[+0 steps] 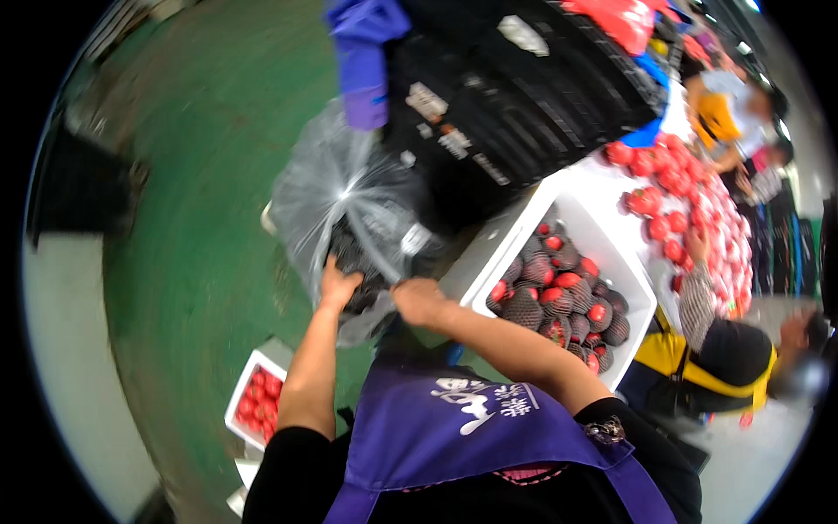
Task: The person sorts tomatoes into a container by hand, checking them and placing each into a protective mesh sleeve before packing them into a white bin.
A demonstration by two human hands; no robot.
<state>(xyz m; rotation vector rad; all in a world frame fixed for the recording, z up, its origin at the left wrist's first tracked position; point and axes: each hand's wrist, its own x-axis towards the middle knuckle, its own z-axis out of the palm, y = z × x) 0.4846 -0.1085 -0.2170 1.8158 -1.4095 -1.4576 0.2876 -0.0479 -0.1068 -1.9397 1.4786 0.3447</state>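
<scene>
In front of me a large clear plastic bag (pixel 308 177) holds a mass of black foam net sleeves (pixel 357 252). My left hand (pixel 339 287) reaches in at the bag's mouth, thumb and finger spread against the sleeves. On the other side of the mouth, my right hand (pixel 419 301) is closed on the gathered edge of the bag. Just right of that hand stands a white foam box (pixel 628 272) with many red tomatoes (pixel 568 280) inside, most of them wrapped in black net sleeves.
Stacked black plastic crates (pixel 497 85) stand beyond the bag, a purple cloth (pixel 366 65) hanging at their corner. Loose red tomatoes (pixel 674 170) cover a white table at right, where a co-worker's hand (pixel 699 245) reaches in. A smaller foam box (pixel 236 399) of tomatoes sits on the green floor (pixel 196 229).
</scene>
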